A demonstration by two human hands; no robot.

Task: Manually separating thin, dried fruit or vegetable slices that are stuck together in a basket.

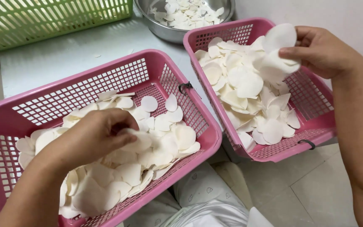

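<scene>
White discs [248,84] getting sorted between two pink baskets [316,126]: right hand [320,50] fingers pinch a few, left hand [93,136] fingers closed on one. Next probably needs peeling stuck ones apart gently.

The work surface is a flat, pale grey metal table top [64,54] with a dull sheen. Below its front edge lies a floor of large off-white tiles [316,189] with thin dark grout lines. A plain white wall [349,17] stands behind the table. Lighting is soft and even.
</scene>
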